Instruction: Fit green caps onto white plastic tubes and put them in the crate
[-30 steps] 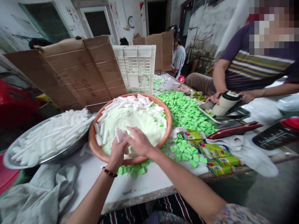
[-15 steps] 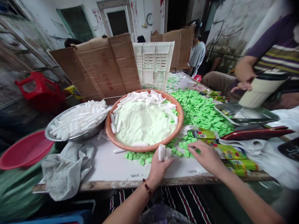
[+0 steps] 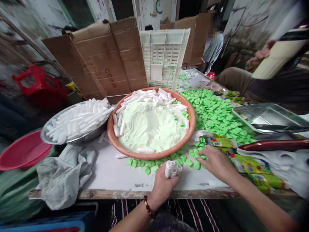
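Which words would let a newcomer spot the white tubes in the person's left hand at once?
Start at the big orange bowl of pale powder on the white table. Just below its front rim, the left hand with a beaded bracelet grips a few short white tubes. Unlike the tubes lying in the bowl and metal basin, these are hand-held.

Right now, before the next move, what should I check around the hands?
Left hand grip on the white tubes: ok, bunched in the fingers.
Right hand: ok, fingers spread at the loose green caps.
Terracotta basin: ok, pale green powder heaped inside the rim.
Steel bowl: ok, holds a pile of white tubes.
Inside of the held tubes: cannot tell.
Co-worker's hand: ok, raised, apart from the table.
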A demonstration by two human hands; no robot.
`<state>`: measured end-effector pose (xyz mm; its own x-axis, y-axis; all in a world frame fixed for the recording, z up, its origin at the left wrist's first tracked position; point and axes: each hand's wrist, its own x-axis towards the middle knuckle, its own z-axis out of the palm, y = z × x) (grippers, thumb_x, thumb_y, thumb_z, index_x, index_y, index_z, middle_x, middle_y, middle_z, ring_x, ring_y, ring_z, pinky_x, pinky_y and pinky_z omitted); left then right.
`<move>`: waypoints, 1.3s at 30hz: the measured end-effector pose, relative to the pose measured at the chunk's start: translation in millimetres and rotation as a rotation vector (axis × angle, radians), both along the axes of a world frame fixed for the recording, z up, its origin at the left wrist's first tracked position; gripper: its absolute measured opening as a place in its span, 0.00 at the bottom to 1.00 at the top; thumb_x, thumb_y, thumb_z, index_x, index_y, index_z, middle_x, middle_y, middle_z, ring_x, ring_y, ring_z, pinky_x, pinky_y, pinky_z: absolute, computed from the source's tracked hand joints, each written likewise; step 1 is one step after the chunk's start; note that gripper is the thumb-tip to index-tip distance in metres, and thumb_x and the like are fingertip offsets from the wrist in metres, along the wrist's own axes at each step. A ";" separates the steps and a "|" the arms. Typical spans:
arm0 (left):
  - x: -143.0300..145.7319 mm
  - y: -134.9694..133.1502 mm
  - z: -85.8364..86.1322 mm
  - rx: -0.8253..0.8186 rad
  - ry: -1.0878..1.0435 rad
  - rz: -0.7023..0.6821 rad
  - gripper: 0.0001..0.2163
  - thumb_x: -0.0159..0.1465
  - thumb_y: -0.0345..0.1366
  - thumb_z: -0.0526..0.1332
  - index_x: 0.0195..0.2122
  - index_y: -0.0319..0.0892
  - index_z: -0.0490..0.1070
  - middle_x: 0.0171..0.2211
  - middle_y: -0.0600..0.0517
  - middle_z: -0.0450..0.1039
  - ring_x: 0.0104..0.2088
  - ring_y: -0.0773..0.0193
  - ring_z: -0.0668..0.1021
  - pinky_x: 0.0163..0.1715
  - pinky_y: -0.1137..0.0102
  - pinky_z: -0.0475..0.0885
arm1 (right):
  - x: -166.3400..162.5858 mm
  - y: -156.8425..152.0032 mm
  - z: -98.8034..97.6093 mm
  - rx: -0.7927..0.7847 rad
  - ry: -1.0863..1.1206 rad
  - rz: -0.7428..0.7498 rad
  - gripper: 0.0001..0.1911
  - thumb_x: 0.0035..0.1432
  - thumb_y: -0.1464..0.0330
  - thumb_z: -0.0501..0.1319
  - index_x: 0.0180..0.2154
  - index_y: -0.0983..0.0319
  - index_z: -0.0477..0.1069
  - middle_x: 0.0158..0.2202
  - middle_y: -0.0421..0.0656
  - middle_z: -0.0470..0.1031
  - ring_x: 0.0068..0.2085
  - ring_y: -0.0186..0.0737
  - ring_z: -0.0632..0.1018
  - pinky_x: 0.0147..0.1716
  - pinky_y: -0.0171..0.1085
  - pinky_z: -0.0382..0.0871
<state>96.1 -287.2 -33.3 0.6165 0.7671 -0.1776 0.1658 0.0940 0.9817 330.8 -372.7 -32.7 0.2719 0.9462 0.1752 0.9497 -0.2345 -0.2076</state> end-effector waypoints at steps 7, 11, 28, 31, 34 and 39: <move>-3.9 0.7 -2.5 -0.032 -0.021 0.000 0.06 0.50 0.28 0.63 0.31 0.39 0.70 0.29 0.55 0.69 0.30 0.67 0.67 0.33 0.72 0.64 | -10.0 -12.6 -5.9 0.050 -0.202 -0.017 0.06 0.57 0.68 0.58 0.36 0.61 0.73 0.36 0.47 0.74 0.40 0.50 0.72 0.37 0.44 0.62; -5.1 0.4 -0.7 -0.046 -0.047 0.002 0.07 0.50 0.28 0.63 0.31 0.39 0.70 0.29 0.55 0.69 0.30 0.67 0.67 0.33 0.72 0.64 | -17.6 -7.2 8.5 0.107 -0.184 -0.036 0.11 0.60 0.67 0.56 0.41 0.62 0.74 0.39 0.49 0.75 0.42 0.51 0.73 0.39 0.45 0.63; -7.5 0.2 -1.1 -0.036 -0.108 -0.032 0.08 0.50 0.26 0.62 0.32 0.39 0.70 0.29 0.57 0.68 0.29 0.68 0.66 0.32 0.74 0.63 | -73.8 -9.2 23.1 0.215 0.515 -0.125 0.13 0.57 0.55 0.59 0.34 0.57 0.75 0.33 0.41 0.79 0.35 0.42 0.78 0.37 0.39 0.69; -8.3 -1.1 -1.5 0.004 -0.091 -0.027 0.07 0.50 0.25 0.62 0.31 0.39 0.70 0.28 0.57 0.67 0.29 0.69 0.65 0.31 0.75 0.62 | -83.9 0.5 44.5 0.136 0.634 -0.128 0.14 0.54 0.54 0.60 0.33 0.57 0.75 0.32 0.40 0.79 0.34 0.41 0.78 0.35 0.37 0.70; -8.4 -4.1 -3.2 0.058 -0.086 -0.012 0.07 0.49 0.22 0.61 0.28 0.39 0.68 0.26 0.58 0.64 0.28 0.69 0.64 0.29 0.75 0.60 | -93.2 5.8 57.4 0.069 0.554 -0.062 0.12 0.56 0.57 0.58 0.30 0.57 0.74 0.29 0.39 0.78 0.32 0.41 0.77 0.34 0.38 0.69; -7.1 -8.1 -7.1 0.210 -0.070 -0.050 0.06 0.54 0.23 0.60 0.26 0.40 0.66 0.25 0.57 0.65 0.27 0.68 0.65 0.28 0.74 0.59 | -101.5 2.5 68.3 0.029 0.267 0.047 0.09 0.56 0.66 0.56 0.26 0.57 0.70 0.24 0.39 0.73 0.29 0.41 0.73 0.33 0.40 0.63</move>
<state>89.0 -295.3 -40.4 0.6601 0.7507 0.0270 0.0964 -0.1204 0.9880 229.3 -370.2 35.7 0.2680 0.9546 0.1302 0.8702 -0.1819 -0.4579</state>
